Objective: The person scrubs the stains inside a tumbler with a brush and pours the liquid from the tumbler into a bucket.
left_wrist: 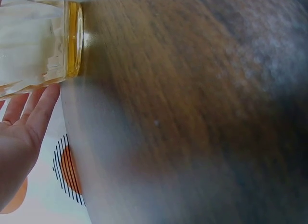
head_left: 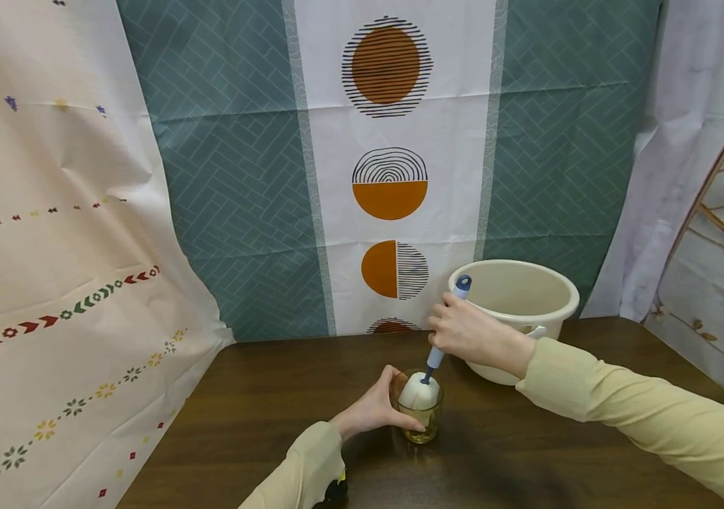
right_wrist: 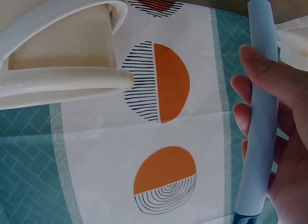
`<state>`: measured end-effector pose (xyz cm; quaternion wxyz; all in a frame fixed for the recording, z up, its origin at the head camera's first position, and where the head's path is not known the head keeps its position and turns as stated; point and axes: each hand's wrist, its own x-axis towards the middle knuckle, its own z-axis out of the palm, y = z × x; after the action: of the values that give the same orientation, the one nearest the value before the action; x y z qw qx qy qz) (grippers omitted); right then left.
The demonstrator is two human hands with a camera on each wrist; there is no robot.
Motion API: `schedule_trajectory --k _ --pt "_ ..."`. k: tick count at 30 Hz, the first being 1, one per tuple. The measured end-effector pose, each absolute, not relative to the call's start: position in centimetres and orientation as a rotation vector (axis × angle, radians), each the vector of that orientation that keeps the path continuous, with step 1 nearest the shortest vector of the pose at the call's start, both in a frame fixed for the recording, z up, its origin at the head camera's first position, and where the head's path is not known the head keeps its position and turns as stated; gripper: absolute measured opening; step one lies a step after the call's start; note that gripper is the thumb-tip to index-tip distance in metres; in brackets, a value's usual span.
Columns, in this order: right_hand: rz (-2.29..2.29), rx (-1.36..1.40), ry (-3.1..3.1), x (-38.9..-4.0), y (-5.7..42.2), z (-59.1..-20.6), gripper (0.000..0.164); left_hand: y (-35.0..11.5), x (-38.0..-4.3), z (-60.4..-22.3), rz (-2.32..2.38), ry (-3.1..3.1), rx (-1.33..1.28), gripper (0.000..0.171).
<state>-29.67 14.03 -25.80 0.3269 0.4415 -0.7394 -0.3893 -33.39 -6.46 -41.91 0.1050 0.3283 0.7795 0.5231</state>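
Note:
In the head view my left hand (head_left: 377, 406) grips an amber-tinted drinking glass (head_left: 422, 428) around its side, thumb across the front. My right hand (head_left: 473, 336) holds the light blue handle (head_left: 437, 355) of a sponge cup brush. The brush's white sponge head (head_left: 419, 392) is partly inside the glass, its top showing at the rim. From the left wrist, the glass (left_wrist: 72, 41) appears sideways with the pale sponge behind its wall and my fingers (left_wrist: 41, 111) along it. In the right wrist view, fingers and thumb wrap the brush handle (right_wrist: 262, 113).
A cream plastic basin (head_left: 556, 300) stands at the back right of the brown wooden table (head_left: 254, 410), behind my right forearm. Patterned cloths (head_left: 235, 177) hang behind and beside the table. A small black object with a yellow patch (head_left: 336, 489) shows by the left sleeve.

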Motion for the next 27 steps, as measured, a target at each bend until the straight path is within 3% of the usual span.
schedule_trajectory --k 27 --pt "-1.010 1.185 -1.889 -29.45 14.60 -25.14 0.007 -6.49 -33.37 -41.92 1.524 2.314 0.928 0.064"
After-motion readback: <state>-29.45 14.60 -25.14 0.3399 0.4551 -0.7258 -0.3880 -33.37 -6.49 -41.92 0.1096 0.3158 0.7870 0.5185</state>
